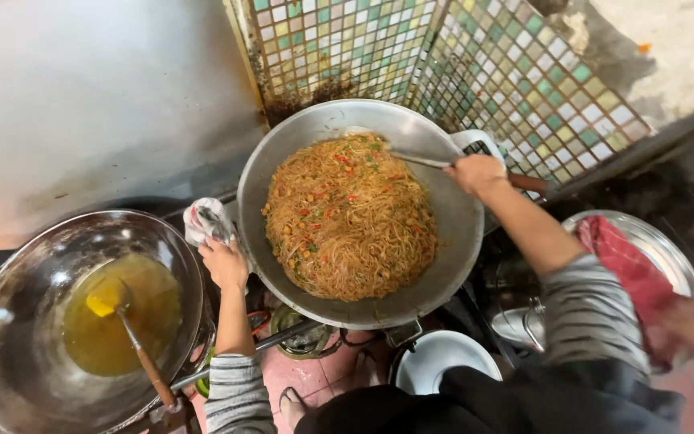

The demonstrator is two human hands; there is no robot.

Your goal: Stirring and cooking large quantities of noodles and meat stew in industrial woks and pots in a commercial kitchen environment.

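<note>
Wok [451, 241] of noodles [349, 217]: tilted over the burner. Your left hand [222, 261] is closed on its cloth-wrapped handle [205, 221]; your right hand [475, 173] is clenched on the spatula [419, 159]. Risk, as judged: cloth slipping (noodles spill), or a jolt reaching the oil pan [82, 321] alongside.

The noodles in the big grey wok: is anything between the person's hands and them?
Nothing visible blocks them. The right hand holds a long metal spatula whose blade already lies in the brown stir-fried noodles. The left hand grips the big grey metal wok at its rim through a white cloth.
</note>
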